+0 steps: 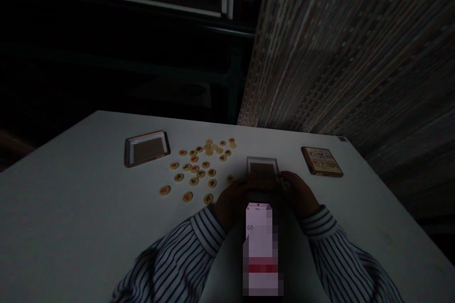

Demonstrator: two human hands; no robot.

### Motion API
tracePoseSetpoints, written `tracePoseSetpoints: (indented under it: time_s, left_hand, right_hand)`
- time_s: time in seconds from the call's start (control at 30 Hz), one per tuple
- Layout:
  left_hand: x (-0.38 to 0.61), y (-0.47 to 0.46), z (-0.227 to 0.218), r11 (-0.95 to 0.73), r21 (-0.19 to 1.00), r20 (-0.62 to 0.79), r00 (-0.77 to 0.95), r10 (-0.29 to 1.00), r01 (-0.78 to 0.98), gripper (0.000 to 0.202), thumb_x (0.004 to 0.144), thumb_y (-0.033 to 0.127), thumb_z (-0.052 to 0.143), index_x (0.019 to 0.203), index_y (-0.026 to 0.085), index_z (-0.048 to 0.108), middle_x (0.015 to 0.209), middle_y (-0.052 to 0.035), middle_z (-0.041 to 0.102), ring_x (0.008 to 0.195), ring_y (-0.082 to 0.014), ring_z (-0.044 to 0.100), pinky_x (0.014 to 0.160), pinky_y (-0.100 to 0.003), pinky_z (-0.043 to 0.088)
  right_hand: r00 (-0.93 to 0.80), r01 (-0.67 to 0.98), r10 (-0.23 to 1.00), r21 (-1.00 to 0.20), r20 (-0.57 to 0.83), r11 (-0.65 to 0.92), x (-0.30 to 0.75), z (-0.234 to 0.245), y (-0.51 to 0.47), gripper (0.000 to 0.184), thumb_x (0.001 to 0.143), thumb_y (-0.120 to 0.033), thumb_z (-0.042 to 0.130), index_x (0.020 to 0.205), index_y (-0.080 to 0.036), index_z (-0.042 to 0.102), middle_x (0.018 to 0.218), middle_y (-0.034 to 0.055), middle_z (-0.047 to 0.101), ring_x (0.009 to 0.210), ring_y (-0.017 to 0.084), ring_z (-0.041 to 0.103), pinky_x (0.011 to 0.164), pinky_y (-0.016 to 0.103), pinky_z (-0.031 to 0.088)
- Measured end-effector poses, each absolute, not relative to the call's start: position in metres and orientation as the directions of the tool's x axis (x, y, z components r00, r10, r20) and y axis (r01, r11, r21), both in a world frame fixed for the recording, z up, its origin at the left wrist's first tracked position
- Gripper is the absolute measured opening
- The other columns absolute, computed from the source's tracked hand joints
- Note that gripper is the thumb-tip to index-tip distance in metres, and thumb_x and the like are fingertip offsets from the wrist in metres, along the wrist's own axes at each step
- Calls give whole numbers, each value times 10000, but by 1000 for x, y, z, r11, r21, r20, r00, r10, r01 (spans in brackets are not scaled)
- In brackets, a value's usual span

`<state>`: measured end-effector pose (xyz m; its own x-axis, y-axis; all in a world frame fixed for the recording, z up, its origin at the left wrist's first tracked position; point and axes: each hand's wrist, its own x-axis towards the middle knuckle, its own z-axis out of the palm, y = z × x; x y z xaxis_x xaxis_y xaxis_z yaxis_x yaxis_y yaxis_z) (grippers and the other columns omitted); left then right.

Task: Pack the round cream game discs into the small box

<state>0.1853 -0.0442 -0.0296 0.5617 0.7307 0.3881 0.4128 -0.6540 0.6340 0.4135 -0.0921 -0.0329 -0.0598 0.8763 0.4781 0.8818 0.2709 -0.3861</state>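
My left hand is at the near left corner of an open shallow box, its fingers in deep shadow and closed on the box's edge. From the other side, my right hand grips the box's right wall. Inside the box's near end, a few round shapes like xiangqi pieces show faintly. Many round xiangqi pieces with red or dark characters lie scattered on the table left of the box. One piece sits close beside my left hand.
A lit phone lies nearest me, between my forearms. On the white table, an open tray-like lid lies at the left and a printed flat box at the right. Behind hangs a string curtain; the room is dark.
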Motion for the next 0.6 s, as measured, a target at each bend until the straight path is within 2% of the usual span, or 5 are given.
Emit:
tracePoseSetpoints:
  time_s: [0.23, 0.33, 0.6]
  left_hand:
    - [178, -48, -25, -650, 618, 418, 515, 749, 443, 223, 807, 226, 418, 914, 178, 608, 917, -73, 633, 844, -165, 590, 757, -318, 506]
    - [166, -54, -18, -643, 616, 452, 463, 762, 455, 214, 796, 211, 431, 914, 170, 605, 927, -76, 633, 872, -163, 588, 764, -308, 502]
    - [109, -62, -4, -559, 613, 457, 326, 828, 559, 229, 804, 246, 444, 975, 174, 579, 965, -64, 631, 909, -155, 577, 820, -309, 474]
  right_hand:
    - [-44, 879, 852, -385, 522, 281, 410, -20, -94, 264, 786, -292, 479, 1020, -176, 521, 985, 108, 584, 927, 209, 547, 775, 388, 487]
    - [-53, 875, 844, -383, 534, 297, 407, -13, -93, 226, 797, -284, 465, 991, -187, 526, 948, 93, 592, 891, 200, 554, 761, 379, 482]
    - [-210, 881, 848, -282, 487, 380, 375, 12, -81, 205, 806, -266, 419, 860, -176, 595, 806, 82, 630, 753, 187, 573, 650, 329, 473]
